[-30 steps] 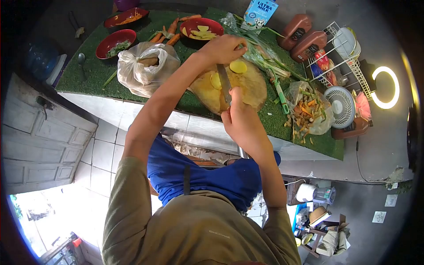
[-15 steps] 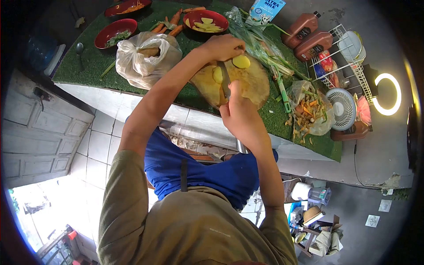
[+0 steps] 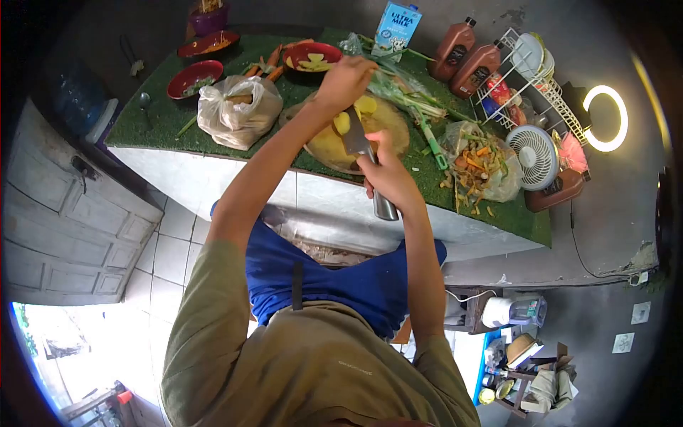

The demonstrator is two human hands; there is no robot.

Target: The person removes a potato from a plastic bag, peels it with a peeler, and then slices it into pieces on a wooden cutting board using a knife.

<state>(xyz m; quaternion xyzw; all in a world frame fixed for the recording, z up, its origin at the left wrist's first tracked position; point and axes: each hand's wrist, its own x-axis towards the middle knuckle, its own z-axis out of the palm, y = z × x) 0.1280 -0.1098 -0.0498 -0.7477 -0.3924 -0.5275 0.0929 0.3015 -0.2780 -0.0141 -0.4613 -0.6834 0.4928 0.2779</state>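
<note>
A cleaver (image 3: 354, 136) is gripped by its metal handle in my right hand (image 3: 391, 176), its blade slanting over the round wooden cutting board (image 3: 391, 135). Beside the blade on the left lies a cut yellow potato piece (image 3: 341, 123). Another potato piece (image 3: 366, 105) sits on the board's far side, just below my left hand (image 3: 346, 84). That hand reaches over the far part of the board with fingers curled; whatever they hold is hidden. Past it stands a red bowl (image 3: 293, 77) with pale yellow slices.
A white plastic bag (image 3: 238, 117) stands left of the board, near a red bowl of greens (image 3: 186, 91). Right are spring onions (image 3: 427, 107), a green-handled peeler (image 3: 432, 146) and a bag of peelings (image 3: 484, 167). Behind stand a milk carton (image 3: 395, 30), brown bottles (image 3: 475, 70) and a dish rack (image 3: 498, 92).
The camera view has shifted. My right hand and the cleaver are tilted differently, so the handle shows more fully. My left hand stays curled at the board's far side.
</note>
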